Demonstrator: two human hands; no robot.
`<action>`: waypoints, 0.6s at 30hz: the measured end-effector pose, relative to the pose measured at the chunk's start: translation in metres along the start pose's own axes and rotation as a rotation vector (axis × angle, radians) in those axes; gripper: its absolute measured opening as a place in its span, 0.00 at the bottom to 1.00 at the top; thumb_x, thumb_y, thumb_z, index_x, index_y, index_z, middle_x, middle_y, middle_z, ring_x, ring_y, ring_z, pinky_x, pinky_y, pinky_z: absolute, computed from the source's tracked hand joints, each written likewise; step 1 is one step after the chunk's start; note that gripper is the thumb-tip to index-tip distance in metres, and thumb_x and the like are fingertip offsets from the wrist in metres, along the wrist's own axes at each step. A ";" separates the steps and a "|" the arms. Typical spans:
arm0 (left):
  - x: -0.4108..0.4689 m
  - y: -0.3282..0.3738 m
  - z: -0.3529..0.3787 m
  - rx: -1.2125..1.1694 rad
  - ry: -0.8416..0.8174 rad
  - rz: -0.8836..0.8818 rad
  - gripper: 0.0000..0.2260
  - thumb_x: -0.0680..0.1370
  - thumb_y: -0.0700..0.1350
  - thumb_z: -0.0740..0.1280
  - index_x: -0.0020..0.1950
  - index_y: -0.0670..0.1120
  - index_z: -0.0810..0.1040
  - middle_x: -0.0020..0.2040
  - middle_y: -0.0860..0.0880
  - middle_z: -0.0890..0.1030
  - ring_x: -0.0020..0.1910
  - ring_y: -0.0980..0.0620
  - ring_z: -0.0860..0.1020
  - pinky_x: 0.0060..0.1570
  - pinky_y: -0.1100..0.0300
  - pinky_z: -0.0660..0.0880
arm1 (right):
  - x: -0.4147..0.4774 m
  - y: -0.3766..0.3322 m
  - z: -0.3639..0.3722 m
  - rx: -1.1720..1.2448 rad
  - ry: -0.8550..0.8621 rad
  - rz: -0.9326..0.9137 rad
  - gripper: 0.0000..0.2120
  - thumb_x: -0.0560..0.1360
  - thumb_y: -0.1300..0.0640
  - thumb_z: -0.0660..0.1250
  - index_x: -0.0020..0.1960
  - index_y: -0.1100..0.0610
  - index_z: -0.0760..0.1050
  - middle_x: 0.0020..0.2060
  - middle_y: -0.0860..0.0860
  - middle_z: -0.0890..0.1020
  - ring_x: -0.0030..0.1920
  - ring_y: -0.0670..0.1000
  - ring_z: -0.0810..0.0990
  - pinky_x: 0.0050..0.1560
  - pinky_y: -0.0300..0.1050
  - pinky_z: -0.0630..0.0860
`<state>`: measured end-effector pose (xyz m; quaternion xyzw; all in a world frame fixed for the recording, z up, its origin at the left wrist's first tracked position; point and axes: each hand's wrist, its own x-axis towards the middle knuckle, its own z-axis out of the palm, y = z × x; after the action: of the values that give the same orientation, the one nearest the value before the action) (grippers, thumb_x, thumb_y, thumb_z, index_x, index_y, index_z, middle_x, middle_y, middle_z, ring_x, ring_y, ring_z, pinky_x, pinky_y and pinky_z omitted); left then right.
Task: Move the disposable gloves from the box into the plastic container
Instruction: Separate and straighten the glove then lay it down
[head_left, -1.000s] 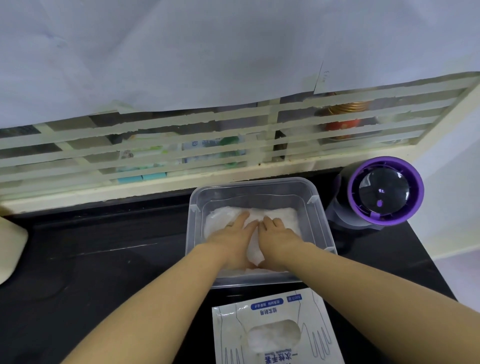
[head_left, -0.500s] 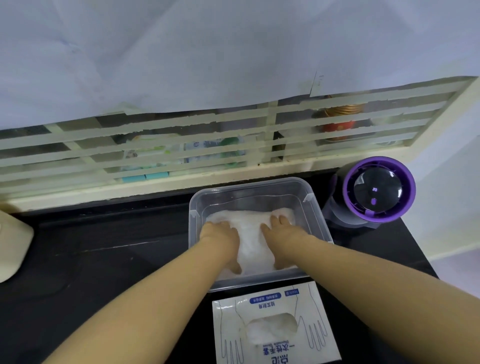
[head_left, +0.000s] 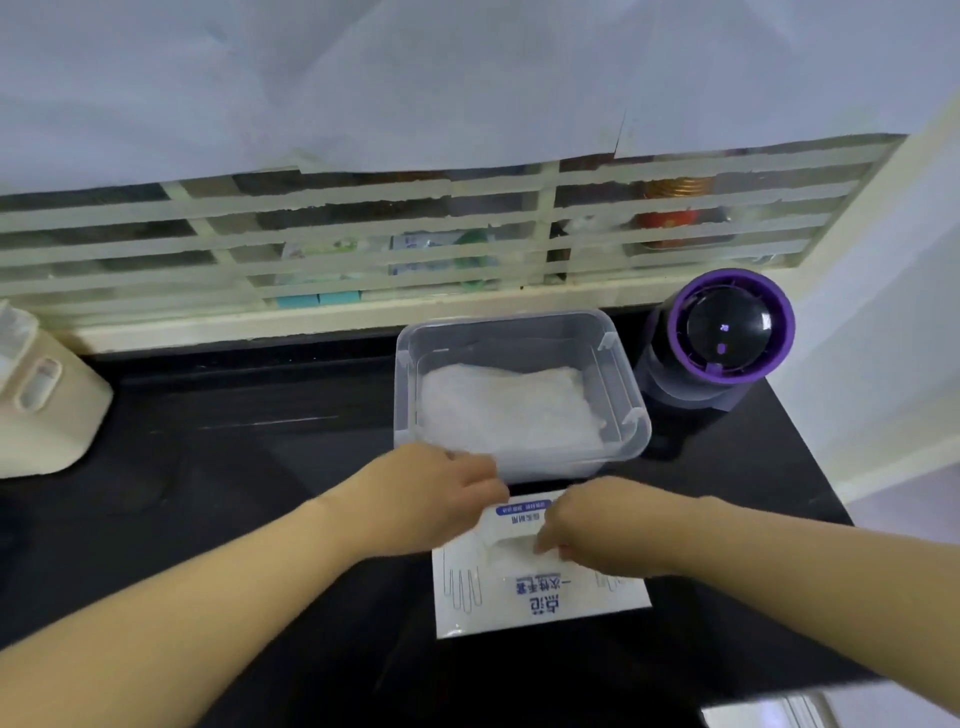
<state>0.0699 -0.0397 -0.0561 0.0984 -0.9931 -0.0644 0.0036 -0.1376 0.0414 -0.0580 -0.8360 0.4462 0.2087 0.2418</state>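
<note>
A clear plastic container stands on the black counter with a flat pile of translucent white disposable gloves inside. Just in front of it lies the white glove box with blue print and glove outlines. My left hand grips the box at its far left corner, fingers curled over the edge. My right hand sits over the box's oval opening. Its curled fingertips dip into the opening and pinch the white gloves there. Both hands hide most of the opening.
A purple and black round appliance stands right of the container. A cream-coloured appliance sits at the counter's left end. A taped window frame runs along the back. The counter's right edge drops off close to the box.
Both hands have left the container, where they were pressing the glove pile flat, and come back to the glove box. The pile now lies uncovered in the container.
</note>
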 end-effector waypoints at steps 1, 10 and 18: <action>-0.004 0.006 0.011 -0.006 -0.032 0.029 0.12 0.74 0.45 0.58 0.50 0.47 0.80 0.41 0.51 0.79 0.31 0.52 0.76 0.25 0.59 0.74 | 0.007 0.000 0.013 -0.089 -0.027 0.001 0.18 0.80 0.62 0.59 0.68 0.50 0.70 0.53 0.51 0.77 0.46 0.55 0.76 0.46 0.50 0.74; -0.020 0.028 0.045 -0.114 -0.395 -0.330 0.43 0.75 0.68 0.61 0.80 0.50 0.45 0.80 0.51 0.39 0.79 0.51 0.45 0.75 0.58 0.42 | 0.037 -0.003 0.036 -0.231 0.104 -0.061 0.09 0.78 0.63 0.60 0.55 0.59 0.76 0.47 0.56 0.79 0.42 0.59 0.78 0.38 0.50 0.72; -0.020 0.029 0.041 -0.179 -0.439 -0.348 0.46 0.74 0.66 0.66 0.80 0.50 0.43 0.80 0.52 0.39 0.78 0.52 0.45 0.75 0.59 0.44 | 0.017 -0.002 0.024 -0.199 0.099 -0.090 0.08 0.77 0.65 0.63 0.54 0.57 0.76 0.46 0.52 0.78 0.39 0.55 0.75 0.41 0.52 0.76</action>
<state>0.0826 -0.0021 -0.0931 0.2500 -0.9288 -0.1711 -0.2136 -0.1306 0.0452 -0.0860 -0.8843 0.3969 0.1991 0.1445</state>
